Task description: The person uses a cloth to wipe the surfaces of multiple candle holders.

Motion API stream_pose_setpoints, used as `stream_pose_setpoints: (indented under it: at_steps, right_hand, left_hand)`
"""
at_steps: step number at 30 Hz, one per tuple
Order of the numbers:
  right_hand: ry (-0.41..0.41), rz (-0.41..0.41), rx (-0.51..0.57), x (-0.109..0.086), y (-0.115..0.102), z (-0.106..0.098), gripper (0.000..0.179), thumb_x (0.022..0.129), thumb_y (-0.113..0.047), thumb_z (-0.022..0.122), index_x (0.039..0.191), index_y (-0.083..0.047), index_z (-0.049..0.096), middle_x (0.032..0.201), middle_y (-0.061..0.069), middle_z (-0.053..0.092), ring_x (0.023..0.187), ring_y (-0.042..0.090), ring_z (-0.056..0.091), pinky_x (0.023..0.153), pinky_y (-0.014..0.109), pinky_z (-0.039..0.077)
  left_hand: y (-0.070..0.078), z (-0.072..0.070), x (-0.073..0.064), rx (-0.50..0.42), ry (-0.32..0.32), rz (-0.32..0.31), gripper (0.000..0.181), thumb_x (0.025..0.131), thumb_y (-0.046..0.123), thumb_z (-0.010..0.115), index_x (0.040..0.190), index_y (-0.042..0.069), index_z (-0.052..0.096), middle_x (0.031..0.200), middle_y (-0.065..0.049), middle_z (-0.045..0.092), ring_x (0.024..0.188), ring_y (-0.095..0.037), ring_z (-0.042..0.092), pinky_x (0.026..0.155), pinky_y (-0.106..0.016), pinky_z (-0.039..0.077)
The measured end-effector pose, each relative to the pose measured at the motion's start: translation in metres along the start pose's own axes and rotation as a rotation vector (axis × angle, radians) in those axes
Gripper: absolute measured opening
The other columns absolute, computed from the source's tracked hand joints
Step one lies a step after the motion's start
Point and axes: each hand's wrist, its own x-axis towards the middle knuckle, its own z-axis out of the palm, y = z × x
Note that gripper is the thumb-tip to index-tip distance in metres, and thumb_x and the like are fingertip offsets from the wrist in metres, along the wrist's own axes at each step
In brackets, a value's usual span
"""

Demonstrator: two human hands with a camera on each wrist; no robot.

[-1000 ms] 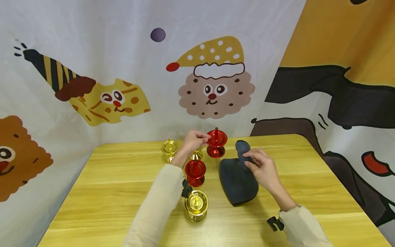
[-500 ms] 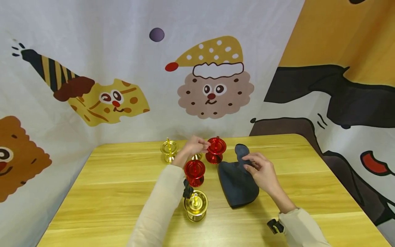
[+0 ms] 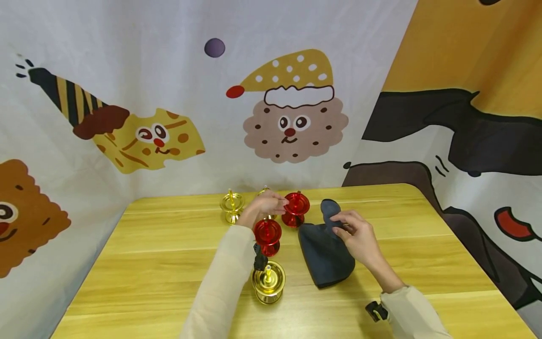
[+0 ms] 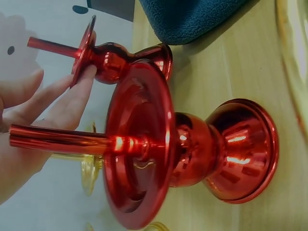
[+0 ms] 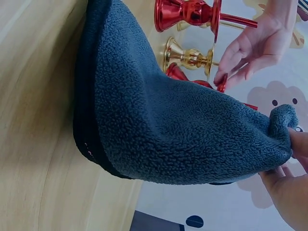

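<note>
My left hand (image 3: 267, 204) reaches to the back of the table, its fingers nearly straight, the fingertips right at the dish rim of the far red candlestick (image 3: 295, 203). That candlestick stands upright; in the left wrist view the thumb is apart from it. A second red candlestick (image 4: 187, 149) stands just below the wrist and fills much of that view. My right hand (image 3: 359, 235) pinches the top of a dark blue fleece cloth (image 5: 159, 125) between thumb and fingers. The cloth has a black edge and spreads wide below the pinch; its underside is hidden.
Gold candlesticks stand nearby: one at the back left (image 3: 232, 203), another partly behind my left hand (image 3: 269, 217), and a third toward the front (image 3: 268, 282). A printed curtain (image 3: 169, 61) hangs behind the wooden table (image 3: 161, 263).
The far red candlestick has come down and slightly toward me under my left hand, which has lowered with it. The top of the cloth has sunk a little with my right hand.
</note>
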Motion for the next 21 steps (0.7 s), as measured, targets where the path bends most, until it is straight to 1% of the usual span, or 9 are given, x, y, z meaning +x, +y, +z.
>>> stream_pose_setpoints:
  at_steps: [5,7,9,12,17,19,21]
  right_hand:
    - [-0.003,0.001,0.009,0.000,-0.001,0.000,0.025,0.073,0.014,0.067,0.094,0.001,0.067,0.095,0.010,0.058,0.086,0.025,0.058,0.073,0.040,0.054]
    - [-0.007,0.001,0.012,0.000,-0.001,0.001,0.025,0.073,0.015,0.067,0.094,0.002,0.067,0.095,0.010,0.058,0.086,0.026,0.058,0.073,0.040,0.053]
    - [-0.011,0.002,0.014,0.000,0.000,0.001,0.025,0.073,0.015,0.067,0.095,0.002,0.067,0.095,0.010,0.058,0.086,0.026,0.058,0.073,0.041,0.053]
    - [-0.013,0.004,0.019,0.000,0.000,0.001,0.025,0.074,0.015,0.066,0.095,0.002,0.067,0.095,0.010,0.058,0.086,0.026,0.058,0.073,0.041,0.053]
    - [-0.012,0.007,0.010,-0.001,0.000,0.001,0.024,0.075,0.013,0.066,0.095,0.002,0.067,0.095,0.010,0.058,0.086,0.026,0.057,0.074,0.041,0.053]
    - [-0.012,0.013,0.009,-0.001,0.000,0.000,0.024,0.075,0.013,0.066,0.096,0.002,0.067,0.096,0.010,0.058,0.087,0.026,0.057,0.074,0.041,0.053]
    - [-0.013,0.019,0.008,-0.002,0.001,0.000,0.024,0.075,0.013,0.066,0.096,0.002,0.067,0.096,0.010,0.058,0.087,0.026,0.057,0.075,0.042,0.053]
  left_hand:
    - [-0.007,-0.001,0.004,0.004,-0.014,-0.029,0.026,0.093,0.001,0.047,0.116,-0.011,0.052,0.123,-0.021,0.050,0.111,-0.033,0.052,0.094,-0.042,0.043]
    - [-0.010,-0.001,0.005,0.011,-0.020,-0.035,0.027,0.094,0.003,0.047,0.117,-0.011,0.051,0.124,-0.021,0.050,0.113,-0.034,0.051,0.096,-0.043,0.041]
    - [-0.013,-0.001,0.006,0.029,-0.026,-0.036,0.031,0.094,0.006,0.048,0.121,-0.009,0.049,0.127,-0.022,0.049,0.115,-0.035,0.049,0.098,-0.045,0.038]
    - [-0.015,-0.002,0.007,0.061,-0.037,-0.025,0.037,0.095,0.011,0.048,0.127,-0.007,0.047,0.129,-0.022,0.047,0.117,-0.036,0.046,0.100,-0.046,0.036]
    - [-0.018,-0.004,0.007,0.122,-0.047,0.005,0.037,0.095,0.013,0.049,0.127,-0.005,0.048,0.131,-0.018,0.046,0.121,-0.033,0.043,0.100,-0.045,0.036]
    - [-0.017,-0.005,0.006,0.145,-0.050,0.010,0.034,0.095,0.012,0.049,0.125,-0.005,0.050,0.129,-0.018,0.048,0.120,-0.032,0.045,0.099,-0.045,0.037]
    - [-0.015,-0.004,0.005,0.175,-0.047,0.010,0.032,0.095,0.011,0.048,0.122,-0.005,0.053,0.126,-0.018,0.051,0.115,-0.031,0.050,0.096,-0.041,0.042]
